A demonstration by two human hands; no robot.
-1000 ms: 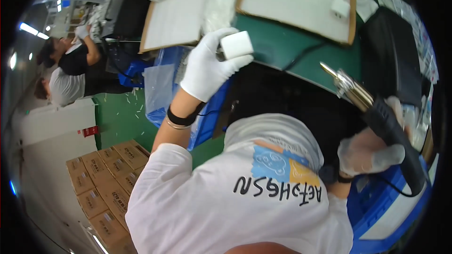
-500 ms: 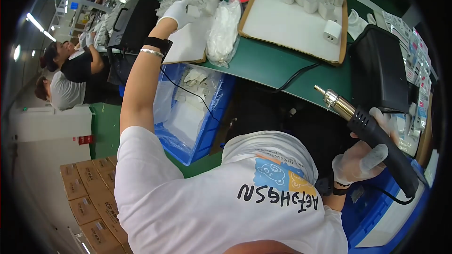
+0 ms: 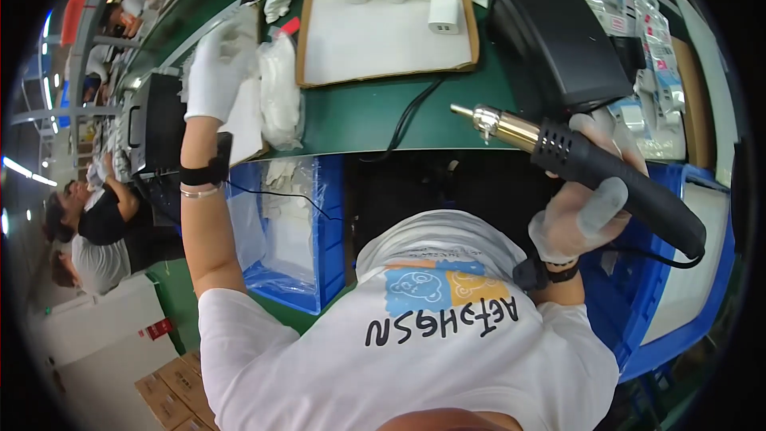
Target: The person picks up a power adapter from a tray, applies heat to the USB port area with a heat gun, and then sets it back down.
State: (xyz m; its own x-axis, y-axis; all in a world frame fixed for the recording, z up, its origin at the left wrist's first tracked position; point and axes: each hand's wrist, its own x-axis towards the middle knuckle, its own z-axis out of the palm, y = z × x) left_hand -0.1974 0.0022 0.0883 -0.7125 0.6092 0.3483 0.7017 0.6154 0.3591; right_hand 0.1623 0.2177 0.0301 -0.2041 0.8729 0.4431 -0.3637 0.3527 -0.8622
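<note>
My right hand (image 3: pixel 586 211), in a thin whitish glove, is wrapped round the black handle of a hot air gun (image 3: pixel 606 168). The gun's metal nozzle points up and left, just in front of the green table's edge. My left hand (image 3: pixel 214 76), in a white glove, reaches over the left tray (image 3: pixel 243 124), among whitish translucent parts. Its fingers are blurred and partly hidden, so I cannot make out whether they hold a part. A white charger block (image 3: pixel 444 14) stands on the white-lined cardboard tray (image 3: pixel 375 48) at the centre, in front of several clear-looking pieces.
A clear bag of white items (image 3: pixel 279 92) lies between the trays. To the right stands a black box (image 3: pixel 554 36), with printed packs (image 3: pixel 658 72) beyond it. Blue bins, one left (image 3: pixel 331 231) and one right (image 3: pixel 670 335), flank my lap. Thin black cables (image 3: pixel 411 116) hang nearby.
The view has swung, so the table and trays appear further left. My left hand stays over the left tray. My right hand still holds the hot air gun.
</note>
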